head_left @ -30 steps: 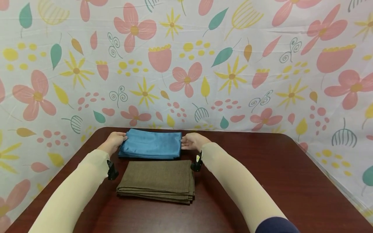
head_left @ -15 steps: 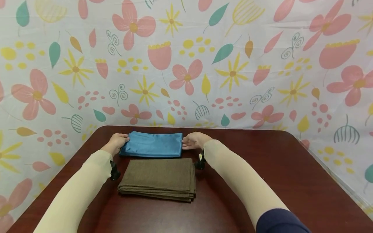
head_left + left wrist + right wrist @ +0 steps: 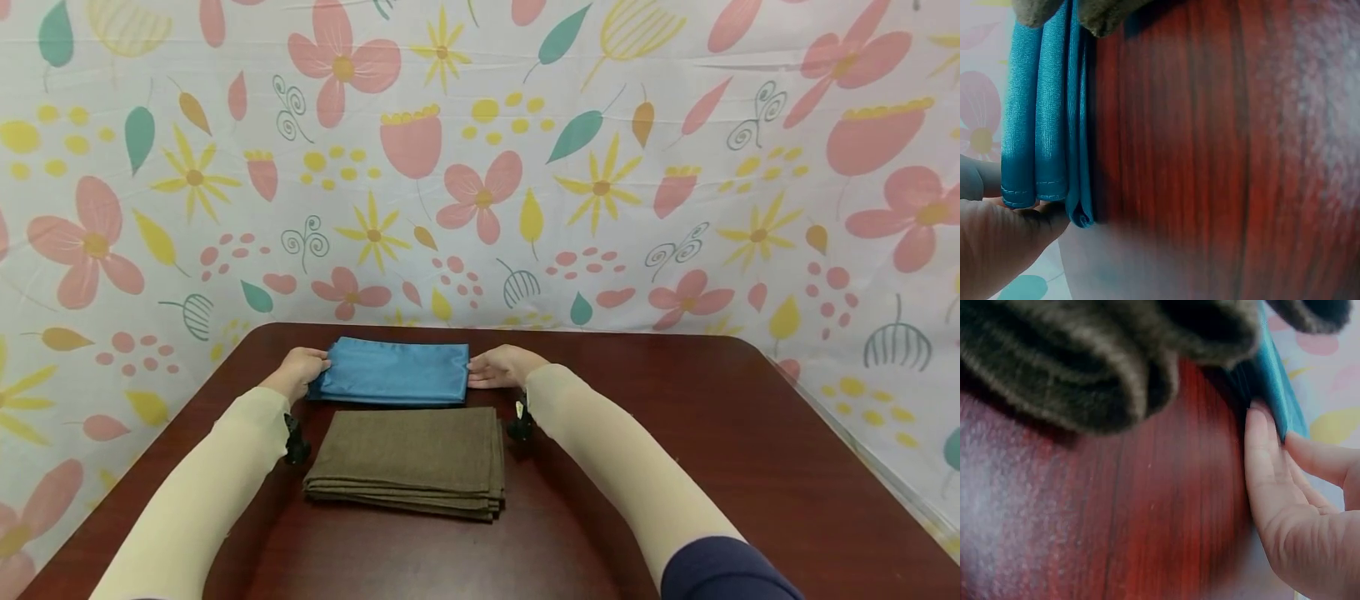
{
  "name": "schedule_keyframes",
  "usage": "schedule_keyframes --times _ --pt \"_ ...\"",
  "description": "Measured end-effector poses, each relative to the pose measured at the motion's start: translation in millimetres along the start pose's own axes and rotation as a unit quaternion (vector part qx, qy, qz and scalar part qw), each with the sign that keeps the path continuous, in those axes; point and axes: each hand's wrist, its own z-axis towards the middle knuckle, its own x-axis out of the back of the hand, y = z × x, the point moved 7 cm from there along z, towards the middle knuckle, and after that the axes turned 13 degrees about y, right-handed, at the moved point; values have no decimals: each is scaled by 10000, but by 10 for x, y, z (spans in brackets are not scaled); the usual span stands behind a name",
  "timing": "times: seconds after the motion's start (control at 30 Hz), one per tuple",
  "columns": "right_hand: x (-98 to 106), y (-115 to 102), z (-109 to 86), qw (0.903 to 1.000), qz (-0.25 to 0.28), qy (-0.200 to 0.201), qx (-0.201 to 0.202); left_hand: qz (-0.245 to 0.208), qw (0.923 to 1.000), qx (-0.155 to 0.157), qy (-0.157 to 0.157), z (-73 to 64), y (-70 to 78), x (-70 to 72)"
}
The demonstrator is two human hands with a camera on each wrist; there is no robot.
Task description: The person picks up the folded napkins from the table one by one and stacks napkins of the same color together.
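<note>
Toward the back of the table lies a stack of folded blue satin cloths [image 3: 397,372], smooth and shiny. At its left end my left hand [image 3: 298,371] holds the edge, thumb and fingers around the layers. The left wrist view shows several folded blue layers [image 3: 1052,119] with stitched hems, right by the thumb [image 3: 1010,237]. My right hand [image 3: 504,367] pinches the right edge of the stack, its fingers [image 3: 1266,462] on the table side and its thumb on the other. In front sits a stack of folded brown cloths [image 3: 408,458], several layers thick, untouched by either hand.
The dark reddish table [image 3: 675,442] has rounded back corners. A white curtain [image 3: 480,275] printed with pink, yellow and green flowers and leaves hangs behind it. The brown stack lies close in front of the blue one, between the forearms.
Both hands stay at the ends of the blue stack. Its layers sit more evenly along the front, and its left end has shifted slightly right. The brown stack stays in place.
</note>
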Motion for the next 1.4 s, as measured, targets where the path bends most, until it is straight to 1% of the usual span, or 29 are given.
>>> schedule_keyframes --times 0.17,0.43,0.57,0.77,0.87,0.97,1.13,1.3,1.33,1.4 --pt "-5 -21 4 9998 -114 22 160 32 10000 31 12 -1 -5 21" --pt "27 28 32 9998 114 112 116 -94 9998 170 17 57 -74 21" --pt "27 59 49 9998 57 137 119 -65 9997 250 -14 60 -111 13" --pt "35 41 61 9994 174 192 248 -130 9992 368 -16 46 -87 10" --pt "41 42 54 9993 177 195 258 -190 9989 421 -81 55 -69 -2" --pt "46 50 42 9993 160 194 273 -231 9985 440 -213 87 -73 -15" --pt "31 62 30 9992 162 95 341 -170 9979 460 -420 136 -131 -14" --pt "21 68 24 9993 185 95 305 -78 9980 447 -429 116 -164 6" --pt "21 70 23 9994 192 101 285 -111 9980 425 -451 108 -166 5" --pt "21 71 20 9994 200 116 262 -320 9974 436 -483 96 -169 6"
